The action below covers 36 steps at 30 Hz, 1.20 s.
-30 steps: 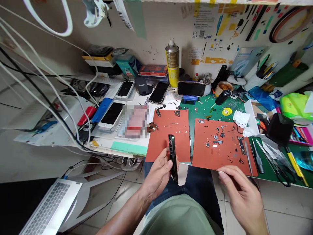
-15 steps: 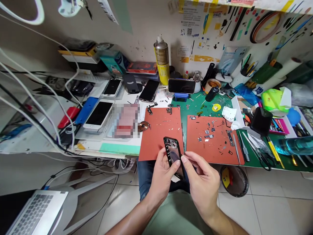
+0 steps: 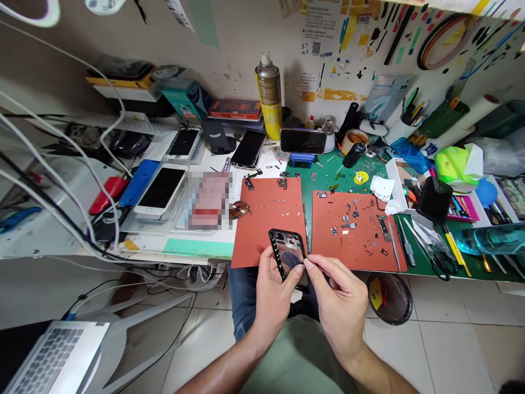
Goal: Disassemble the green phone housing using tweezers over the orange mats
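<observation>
A dark-edged phone housing [image 3: 290, 255], its inner side facing me, is tilted above my lap at the front edge of the bench. My left hand [image 3: 275, 293] wraps round its left and lower part, with the thumb lying across the lower inside. At the housing's right edge, my right hand [image 3: 338, 295] pinches with thumb and forefinger; whatever is between those fingertips is too small or hidden to make out. Behind the housing lies an orange-red mat [image 3: 268, 210], and a second orange-red mat [image 3: 348, 243] to the right carries several tiny phone parts.
White phone [image 3: 161, 190] on the left, and propped phone [image 3: 302, 141] at the back. Spray can [image 3: 268, 98] stands against the wall. Tweezers and scissors [image 3: 441, 262] lie right of the mats. A waste bin [image 3: 389, 298] is below the bench edge; cables hang at left.
The phone housing has tilted slightly and shifted a little to the left in my left hand. My right fingertips stay at its right edge. The whole view has shifted slightly.
</observation>
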Each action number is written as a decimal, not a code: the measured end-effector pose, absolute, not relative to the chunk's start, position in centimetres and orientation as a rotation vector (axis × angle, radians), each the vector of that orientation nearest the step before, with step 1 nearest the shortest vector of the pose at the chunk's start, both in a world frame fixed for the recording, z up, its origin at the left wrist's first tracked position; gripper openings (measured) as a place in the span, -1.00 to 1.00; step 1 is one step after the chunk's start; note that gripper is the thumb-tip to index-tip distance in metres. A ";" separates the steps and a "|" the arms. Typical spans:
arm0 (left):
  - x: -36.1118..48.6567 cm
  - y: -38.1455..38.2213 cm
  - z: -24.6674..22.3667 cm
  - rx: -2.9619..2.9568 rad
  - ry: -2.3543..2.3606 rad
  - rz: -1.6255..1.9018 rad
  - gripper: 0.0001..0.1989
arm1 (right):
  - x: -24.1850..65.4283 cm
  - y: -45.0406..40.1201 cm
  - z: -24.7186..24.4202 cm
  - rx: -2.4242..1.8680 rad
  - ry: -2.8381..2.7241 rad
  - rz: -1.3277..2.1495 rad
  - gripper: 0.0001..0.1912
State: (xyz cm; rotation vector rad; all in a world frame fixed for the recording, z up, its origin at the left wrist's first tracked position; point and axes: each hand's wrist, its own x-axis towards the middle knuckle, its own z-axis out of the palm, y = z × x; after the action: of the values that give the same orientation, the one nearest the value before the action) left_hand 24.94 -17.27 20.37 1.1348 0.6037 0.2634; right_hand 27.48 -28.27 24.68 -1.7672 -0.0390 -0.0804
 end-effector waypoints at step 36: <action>25.5 -17.6 21.8 0.724 0.468 -0.083 -0.50 | 28.4 -29.4 24.7 -1.258 0.213 0.326 -0.79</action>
State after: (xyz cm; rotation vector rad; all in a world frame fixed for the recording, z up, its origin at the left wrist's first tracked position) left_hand 25.47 -17.56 21.84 0.7241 0.4680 -0.0828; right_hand 28.44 -29.43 24.69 -1.2579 0.2129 0.3258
